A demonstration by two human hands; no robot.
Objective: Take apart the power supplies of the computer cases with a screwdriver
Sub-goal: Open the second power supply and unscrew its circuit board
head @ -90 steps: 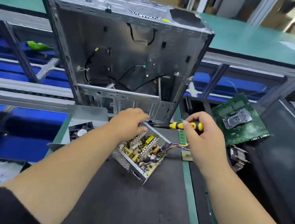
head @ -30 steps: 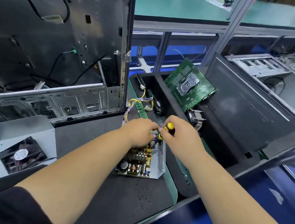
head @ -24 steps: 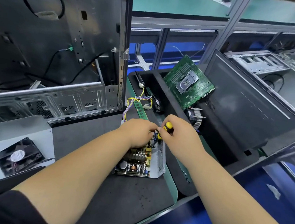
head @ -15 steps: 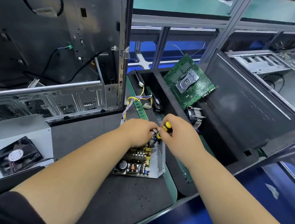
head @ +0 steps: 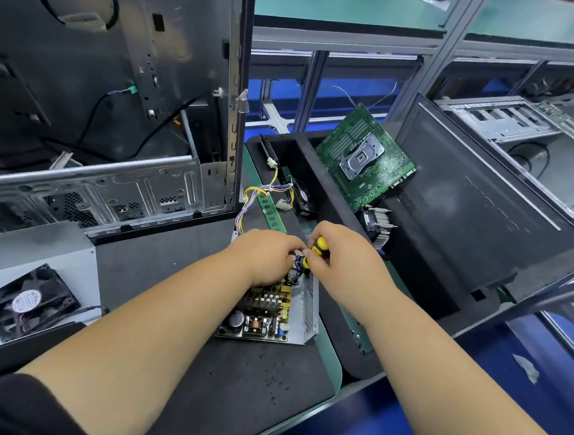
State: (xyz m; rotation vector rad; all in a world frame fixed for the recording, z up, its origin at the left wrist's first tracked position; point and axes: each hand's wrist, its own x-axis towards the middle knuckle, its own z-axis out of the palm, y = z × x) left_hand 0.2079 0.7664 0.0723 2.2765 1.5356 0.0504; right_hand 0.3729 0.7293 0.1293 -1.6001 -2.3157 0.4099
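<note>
While the left hand [head: 264,256] clamps down on the open power supply [head: 273,310] to steady it, the right hand [head: 339,255] grips the screwdriver [head: 313,252] upright. Its tip, below that grip, is hidden between the fingers, probably on a board screw.

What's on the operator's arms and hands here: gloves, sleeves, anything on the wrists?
No gloves: the left hand and the right hand are both bare, as are both forearms. No watch, ring or strap shows on either wrist. The only clothing in view is a black sleeve on the left upper arm, at the lower left edge.
</note>
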